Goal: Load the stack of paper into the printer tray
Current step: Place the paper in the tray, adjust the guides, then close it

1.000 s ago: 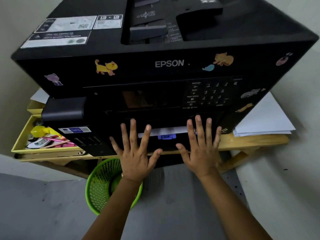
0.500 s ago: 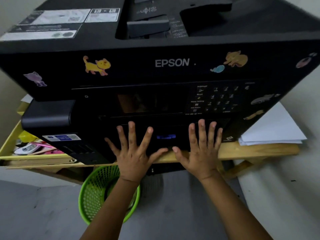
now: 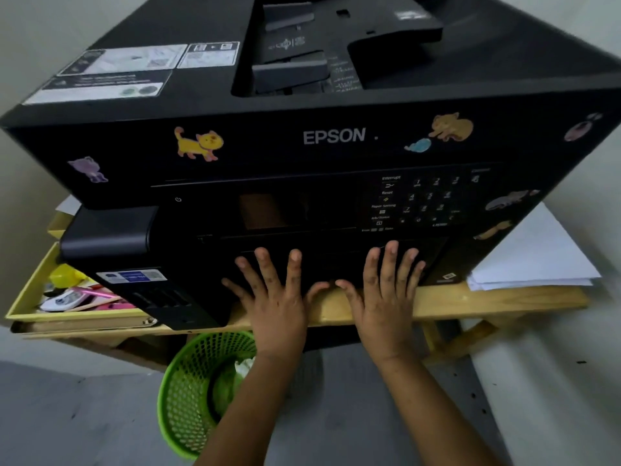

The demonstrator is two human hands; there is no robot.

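Pressing flat, the left hand (image 3: pixel 274 306) and right hand (image 3: pixel 386 297) lie spread wide, holding nothing, on the front of the printer tray (image 3: pixel 336 260), which looks pushed in; its rigid plastic likely slides best pushed evenly. One printer (image 3: pixel 302 146), one loose, floppy stack of paper (image 3: pixel 524 260) on the bench (image 3: pixel 487 299), one green basket (image 3: pixel 191 391).

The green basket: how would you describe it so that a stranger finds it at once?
Start at the big black printer on the wooden table. Look below the table's front edge, to the floor, beside the left forearm. The green basket stands there, round, with mesh walls; nothing else nearby is bright green.
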